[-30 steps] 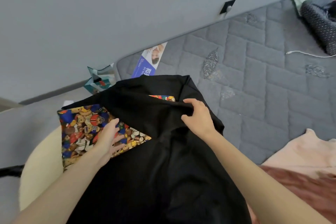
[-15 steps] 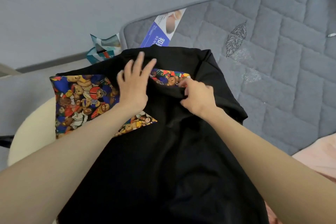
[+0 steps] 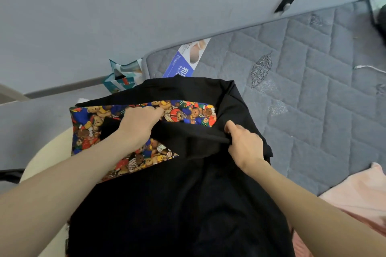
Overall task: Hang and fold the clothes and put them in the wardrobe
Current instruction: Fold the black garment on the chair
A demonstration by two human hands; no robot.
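Left hand (image 3: 140, 124), right hand (image 3: 244, 145) grip black garment (image 3: 188, 204); blue box (image 3: 183, 62), pink cloth (image 3: 359, 194) on mattress (image 3: 313, 115).

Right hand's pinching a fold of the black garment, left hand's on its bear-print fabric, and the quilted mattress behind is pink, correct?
One thing's off: the head view shows the quilted mattress is grey, not pink; only a separate cloth at lower right is pink. The right hand does pinch the black garment and the left hand is on the bear-print fabric.
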